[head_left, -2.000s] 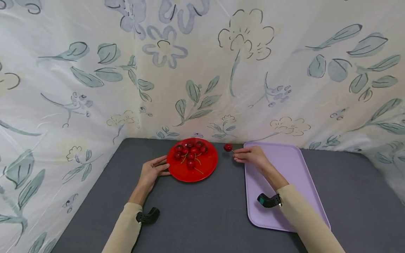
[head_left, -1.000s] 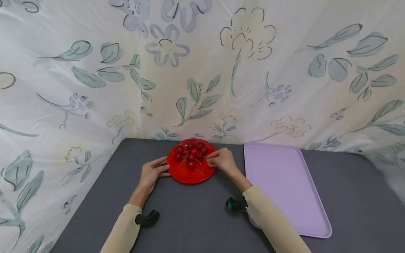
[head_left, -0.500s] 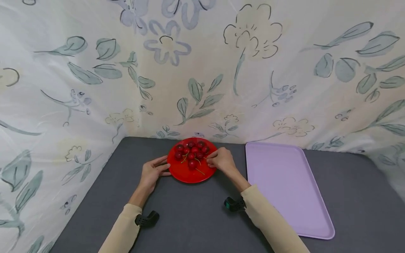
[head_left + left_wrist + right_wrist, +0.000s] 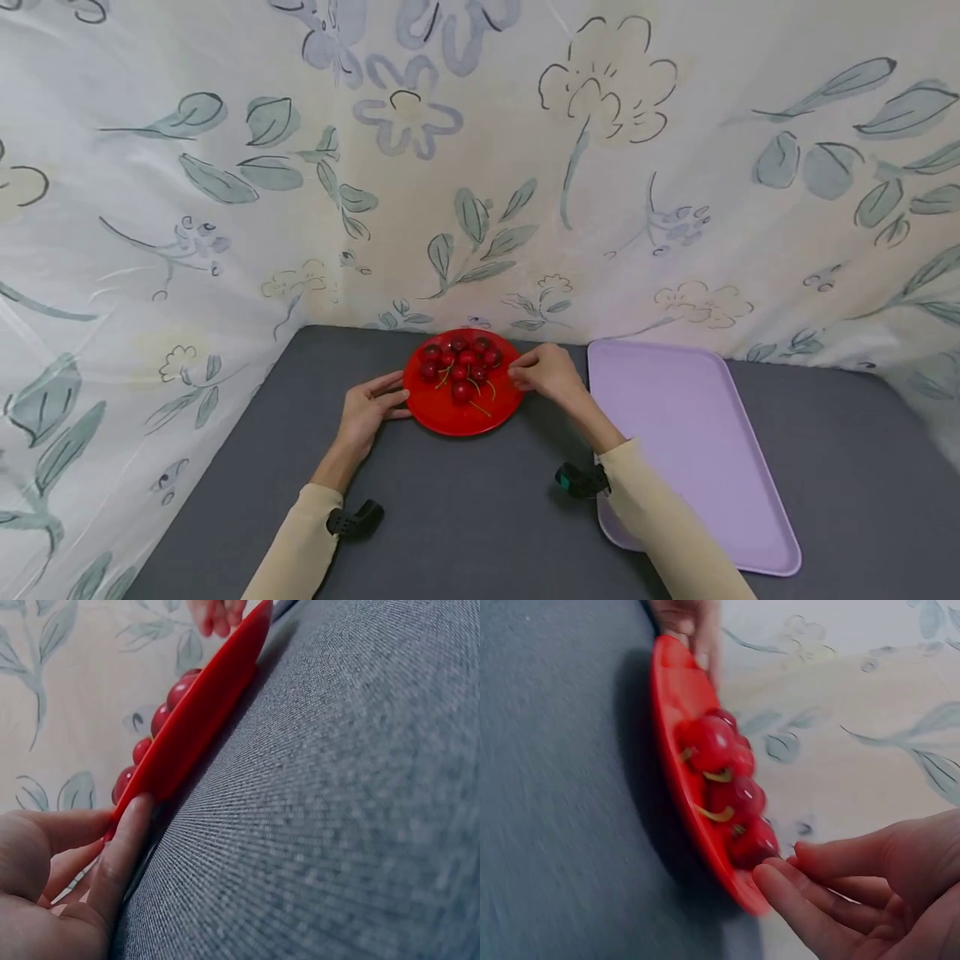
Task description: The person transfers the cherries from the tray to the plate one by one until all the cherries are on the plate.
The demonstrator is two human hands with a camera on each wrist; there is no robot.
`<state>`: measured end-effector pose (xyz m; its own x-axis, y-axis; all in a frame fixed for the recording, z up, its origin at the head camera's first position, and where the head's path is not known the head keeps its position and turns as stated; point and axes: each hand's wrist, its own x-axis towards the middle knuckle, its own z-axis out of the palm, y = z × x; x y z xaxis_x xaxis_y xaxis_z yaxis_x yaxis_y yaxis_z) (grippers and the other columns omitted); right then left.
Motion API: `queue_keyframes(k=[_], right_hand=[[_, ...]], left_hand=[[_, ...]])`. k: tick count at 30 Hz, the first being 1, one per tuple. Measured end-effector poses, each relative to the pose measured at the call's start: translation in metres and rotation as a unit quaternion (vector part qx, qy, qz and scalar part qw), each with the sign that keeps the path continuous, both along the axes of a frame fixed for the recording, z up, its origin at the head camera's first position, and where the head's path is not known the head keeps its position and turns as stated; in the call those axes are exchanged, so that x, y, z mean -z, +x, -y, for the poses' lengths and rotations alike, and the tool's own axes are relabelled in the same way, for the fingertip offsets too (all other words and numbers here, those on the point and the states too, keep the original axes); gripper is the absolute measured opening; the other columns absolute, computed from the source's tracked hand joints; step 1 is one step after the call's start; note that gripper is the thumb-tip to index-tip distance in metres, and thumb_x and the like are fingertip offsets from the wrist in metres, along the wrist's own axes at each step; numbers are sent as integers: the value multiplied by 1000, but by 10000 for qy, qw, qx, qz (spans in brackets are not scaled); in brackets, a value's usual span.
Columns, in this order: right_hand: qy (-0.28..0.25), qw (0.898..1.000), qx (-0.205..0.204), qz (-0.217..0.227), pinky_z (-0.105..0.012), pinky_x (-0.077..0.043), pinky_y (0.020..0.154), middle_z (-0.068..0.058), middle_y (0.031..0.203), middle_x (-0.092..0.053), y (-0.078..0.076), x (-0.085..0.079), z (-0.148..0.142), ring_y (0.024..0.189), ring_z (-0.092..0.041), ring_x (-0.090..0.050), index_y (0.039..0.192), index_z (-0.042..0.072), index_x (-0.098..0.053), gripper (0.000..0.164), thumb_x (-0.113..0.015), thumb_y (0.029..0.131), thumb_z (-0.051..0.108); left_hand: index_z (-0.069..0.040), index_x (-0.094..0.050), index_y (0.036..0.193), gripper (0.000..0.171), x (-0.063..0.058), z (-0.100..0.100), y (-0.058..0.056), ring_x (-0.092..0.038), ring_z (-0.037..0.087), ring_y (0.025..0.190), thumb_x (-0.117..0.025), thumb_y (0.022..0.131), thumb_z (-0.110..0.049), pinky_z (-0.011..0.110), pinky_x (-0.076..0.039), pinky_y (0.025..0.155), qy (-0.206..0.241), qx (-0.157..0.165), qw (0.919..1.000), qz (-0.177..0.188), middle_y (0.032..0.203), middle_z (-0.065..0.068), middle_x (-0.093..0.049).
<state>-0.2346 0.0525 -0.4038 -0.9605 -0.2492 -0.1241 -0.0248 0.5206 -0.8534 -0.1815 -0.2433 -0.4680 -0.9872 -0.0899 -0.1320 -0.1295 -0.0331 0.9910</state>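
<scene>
A round red plate (image 4: 462,421) lies on the dark cloth and bears several dark red cherries (image 4: 461,392) with thin green stems. At its left edge my left hand (image 4: 365,410) pinches the rim; the left wrist view shows fingers on both sides of the plate's edge (image 4: 196,731). My right hand (image 4: 551,375) hovers at the plate's right rim, its fingers bent and the tips close together. In the right wrist view these fingertips are just beside the nearest cherry (image 4: 754,841), and no cherry hangs from them.
A lilac rectangular tray (image 4: 675,417) lies to the right, partly under my right forearm. Dark grey cloth (image 4: 465,517) covers the table. A white floral curtain (image 4: 480,167) rises right behind the plate and tray. Each wrist wears a black device.
My right hand carried a cherry by its stem from beside the tray to the plate, let it go there, and has drawn back slightly to the right. My left hand stays at the rim.
</scene>
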Motion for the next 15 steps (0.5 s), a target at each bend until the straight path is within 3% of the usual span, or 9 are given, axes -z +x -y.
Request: queue_keyframes(k=[7, 12, 15], right_hand=[[187, 9980, -584, -174, -37, -62, 72, -24, 105, -70, -2, -18, -38, 87, -35, -70, 117, -10, -66, 31, -64, 95, 11], [1004, 9911, -458, -740, -32, -61, 67, -25, 118, -65, 2, -34, -81, 91, -34, -69, 130, -7, -58, 43, -63, 97, 20], [1536, 9807, -356, -1157, -35, -60, 66, -26, 124, -62, 9, -40, -114, 95, -36, -69, 131, -6, -57, 48, -64, 97, 26]], left_hand=[[5, -54, 136, 43, -2, 4, 4, -69, 10, 89, -63, 94, 0, 29, -61, 75, -280, -193, 9994, -30, 134, 26, -54], [8, -52, 136, 44, -5, 0, 7, -69, 11, 87, -62, 94, 2, 28, -61, 73, -471, -269, 9981, -283, 131, 29, -55], [8, -52, 135, 43, -7, 1, 9, -70, 20, 89, -63, 94, 0, 30, -62, 71, -1085, -370, 9908, -716, 127, 27, -58]])
